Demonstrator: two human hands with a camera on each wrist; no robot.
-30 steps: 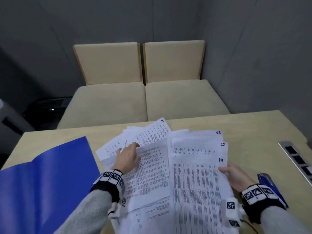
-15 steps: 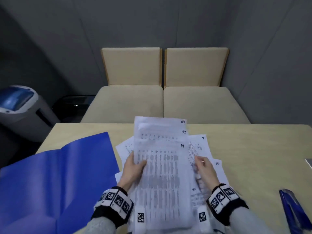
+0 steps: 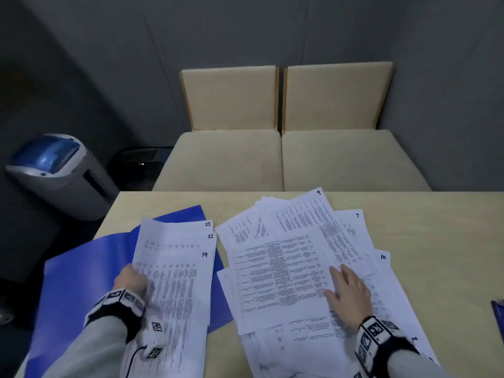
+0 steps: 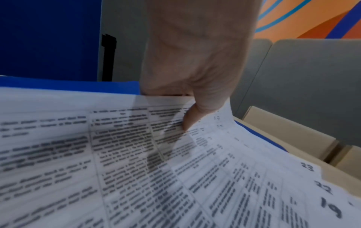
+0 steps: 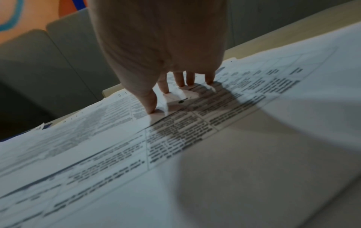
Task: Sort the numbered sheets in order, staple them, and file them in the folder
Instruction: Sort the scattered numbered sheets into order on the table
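My left hand (image 3: 133, 279) grips the left edge of a small stack of sheets (image 3: 177, 282) numbered 23, 22 and 19, thumb (image 4: 193, 117) on top, held over the open blue folder (image 3: 81, 282). A spread pile of loose sheets (image 3: 286, 268) lies on the table to the right, with 9, 7 and 10 showing at its corners. My right hand (image 3: 346, 290) rests flat on that pile, its fingertips (image 5: 166, 89) pressing the paper. A blue stapler (image 3: 497, 312) peeks in at the right edge.
The pale wooden table (image 3: 436, 227) has bare surface at the right. Two beige cushioned seats (image 3: 283, 159) stand behind its far edge. A grey and blue bin (image 3: 57, 173) sits on the floor at the left.
The stack of 23, 22 and 19 moved from over the loose pile leftward onto the folder, held by my left hand alone. My right hand let go and settled on the loose pile.
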